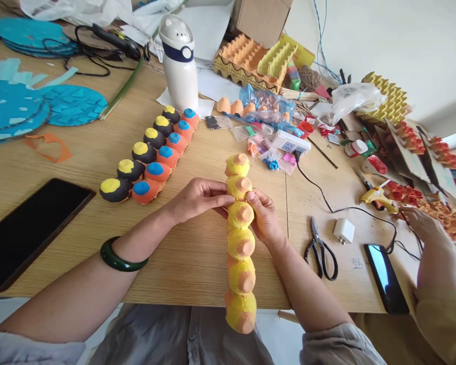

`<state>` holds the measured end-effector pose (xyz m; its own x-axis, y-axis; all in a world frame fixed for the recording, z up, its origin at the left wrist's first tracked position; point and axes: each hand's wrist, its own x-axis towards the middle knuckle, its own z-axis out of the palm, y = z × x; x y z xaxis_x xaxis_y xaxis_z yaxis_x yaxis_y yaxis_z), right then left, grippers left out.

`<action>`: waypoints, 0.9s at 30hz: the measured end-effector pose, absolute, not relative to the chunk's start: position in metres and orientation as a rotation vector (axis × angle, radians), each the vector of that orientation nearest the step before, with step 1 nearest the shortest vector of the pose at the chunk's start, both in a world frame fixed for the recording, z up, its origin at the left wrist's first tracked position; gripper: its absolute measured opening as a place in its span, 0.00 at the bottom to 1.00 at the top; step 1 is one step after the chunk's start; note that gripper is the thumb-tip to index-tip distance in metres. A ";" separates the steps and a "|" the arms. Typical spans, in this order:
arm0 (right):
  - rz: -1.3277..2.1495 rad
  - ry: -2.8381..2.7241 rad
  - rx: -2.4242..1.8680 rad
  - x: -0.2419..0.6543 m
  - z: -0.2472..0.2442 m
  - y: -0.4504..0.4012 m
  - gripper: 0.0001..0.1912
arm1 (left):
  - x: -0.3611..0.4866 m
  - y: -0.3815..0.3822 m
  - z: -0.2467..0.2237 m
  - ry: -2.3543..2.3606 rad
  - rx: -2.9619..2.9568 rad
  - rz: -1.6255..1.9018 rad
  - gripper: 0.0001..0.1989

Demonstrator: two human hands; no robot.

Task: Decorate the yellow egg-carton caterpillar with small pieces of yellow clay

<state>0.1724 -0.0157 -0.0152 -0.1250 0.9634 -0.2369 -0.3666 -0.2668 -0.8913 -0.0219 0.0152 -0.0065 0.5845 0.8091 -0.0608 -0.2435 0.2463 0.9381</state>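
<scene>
Left hand (199, 200) and right hand (264, 215) clamped on light, crushable yellow-painted pulp egg-carton strip (240, 243), best held at cup sides

The left hand (197, 200) and right hand (264, 215) hide part of the yellow egg-carton strip (240, 243). Another person's sleeve (441, 324) runs off the bottom right corner. The cardboard box (260, 17) is cut off by the top edge, and the small marks (357, 262) on the table (197, 263) are too small to read.
</scene>
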 end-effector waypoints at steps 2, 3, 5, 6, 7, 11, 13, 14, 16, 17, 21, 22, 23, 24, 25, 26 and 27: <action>1.607 -0.884 -1.055 0.173 -0.015 -0.016 0.22 | -0.023 0.017 -0.008 0.629 1.054 0.772 0.16; 1.607 -0.905 -1.051 0.173 -0.015 -0.016 0.22 | -0.023 0.018 -0.008 0.623 1.034 0.765 0.16; 1.612 -0.923 -1.045 0.173 -0.014 -0.017 0.22 | -0.024 0.019 -0.007 0.594 0.998 0.751 0.15; 1.614 -0.923 -1.046 0.174 -0.014 -0.017 0.22 | -0.024 0.020 -0.007 0.574 0.984 0.742 0.14; 1.614 -0.919 -1.049 0.174 -0.014 -0.017 0.22 | -0.025 0.020 -0.007 0.556 0.974 0.734 0.12; 1.598 -0.917 -1.053 0.175 -0.013 -0.016 0.21 | -0.027 0.019 -0.007 0.526 0.961 0.707 0.11; 1.600 -0.939 -1.040 0.175 -0.012 -0.017 0.20 | -0.027 0.020 -0.009 0.539 0.957 0.699 0.11; 1.603 -0.951 -1.033 0.174 -0.011 -0.018 0.20 | -0.026 0.020 -0.009 0.554 0.955 0.693 0.12; 1.602 -0.972 -1.027 0.173 -0.009 -0.019 0.20 | -0.025 0.021 -0.009 0.601 0.957 0.683 0.13; 1.600 -0.980 -1.028 0.173 -0.009 -0.020 0.20 | -0.025 0.021 -0.008 0.629 0.963 0.683 0.14; 1.577 -1.005 -1.040 0.171 -0.004 -0.024 0.21 | -0.022 0.020 -0.003 0.728 1.037 0.714 0.16; 1.566 -1.013 -1.042 0.171 -0.004 -0.025 0.21 | -0.022 0.019 -0.001 0.746 1.064 0.723 0.17; 1.556 -1.021 -1.044 0.171 -0.003 -0.026 0.22 | -0.022 0.019 -0.001 0.764 1.091 0.729 0.17; 1.549 -1.030 -1.046 0.171 -0.003 -0.027 0.22 | -0.022 0.018 0.000 0.781 1.118 0.732 0.18; 1.548 -1.038 -1.049 0.171 -0.003 -0.028 0.22 | -0.023 0.018 0.000 0.794 1.144 0.732 0.18; 1.550 -1.045 -1.052 0.171 -0.003 -0.028 0.23 | -0.023 0.018 -0.001 0.806 1.168 0.731 0.19; 1.553 -1.049 -1.059 0.172 -0.002 -0.028 0.23 | -0.023 0.018 -0.002 0.820 1.192 0.731 0.20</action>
<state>0.1716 -0.0283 -0.0025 -0.1747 0.9742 -0.1431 -0.2316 -0.1819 -0.9557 -0.0230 0.0177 -0.0017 0.5178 0.8410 -0.1570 -0.0596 0.2185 0.9740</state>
